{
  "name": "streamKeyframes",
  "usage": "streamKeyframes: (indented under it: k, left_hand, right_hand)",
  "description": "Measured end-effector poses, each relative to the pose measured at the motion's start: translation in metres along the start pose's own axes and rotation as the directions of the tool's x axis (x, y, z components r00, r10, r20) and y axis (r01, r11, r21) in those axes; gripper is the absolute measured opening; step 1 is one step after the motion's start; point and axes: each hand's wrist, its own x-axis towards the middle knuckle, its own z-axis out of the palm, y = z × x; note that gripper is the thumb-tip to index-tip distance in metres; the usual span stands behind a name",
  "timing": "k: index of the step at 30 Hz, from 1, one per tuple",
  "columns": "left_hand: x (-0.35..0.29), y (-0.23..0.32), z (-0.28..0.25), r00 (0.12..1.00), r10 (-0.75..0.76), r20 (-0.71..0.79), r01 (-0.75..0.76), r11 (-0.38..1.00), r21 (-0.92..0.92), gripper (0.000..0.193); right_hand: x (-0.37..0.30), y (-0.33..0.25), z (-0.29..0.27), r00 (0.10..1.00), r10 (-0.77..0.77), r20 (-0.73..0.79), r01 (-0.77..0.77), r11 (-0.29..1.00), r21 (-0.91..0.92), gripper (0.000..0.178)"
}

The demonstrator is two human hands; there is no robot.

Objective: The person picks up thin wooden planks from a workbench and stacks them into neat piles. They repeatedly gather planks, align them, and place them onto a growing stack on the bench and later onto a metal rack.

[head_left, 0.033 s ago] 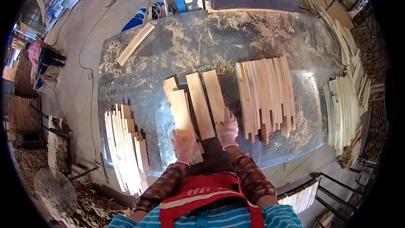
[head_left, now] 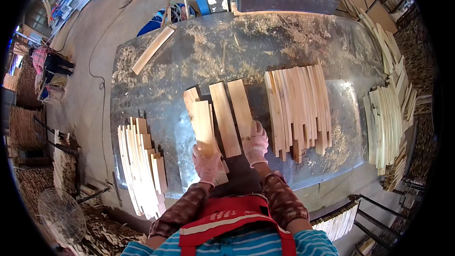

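Note:
My left hand (head_left: 206, 165), in a pale pink knit glove, grips the near part of a light wooden board (head_left: 204, 123). That board overlaps another board (head_left: 191, 96), which shows at its far left end and beneath its near end. My right hand (head_left: 256, 144), gloved the same way, is closed around the near end of a separate board (head_left: 240, 104). Between my hands a middle board (head_left: 224, 118) lies on the dark metal table (head_left: 189, 61), touched by neither hand. The undersides of my fingers are partly hidden.
Rows of wooden strips lie right (head_left: 299, 109) and left (head_left: 141, 166) on the table. A single board (head_left: 153, 50) rests at the far left. Sawdust (head_left: 308, 38) covers the far side. More strips (head_left: 386, 123) are piled at the right edge. A person (head_left: 50, 61) bends at far left.

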Motion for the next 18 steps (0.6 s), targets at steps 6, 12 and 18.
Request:
streamKeyframes:
  k: [6, 12, 18]
  left_hand:
    - [0.024, -0.019, 0.025, 0.936, 0.334, -0.112, -0.312, 0.933, 0.178, 0.101]
    - [0.034, -0.03, -0.002, 0.958, 0.269, 0.097, -0.117, 0.68, -0.724, 0.067]
    - [0.05, -0.016, -0.083, 0.776, 0.384, 0.5, 0.449, 0.221, -0.866, 0.051]
  right_hand:
    - [0.006, 0.016, 0.008, 0.983, -0.169, 0.076, 0.181, 0.963, -0.202, 0.08]
    - [0.0, 0.037, 0.022, 0.978, -0.194, 0.081, 0.207, 0.954, -0.218, 0.089]
    - [-0.009, 0.046, 0.025, 0.94, -0.279, 0.199, 0.331, 0.889, -0.317, 0.094]
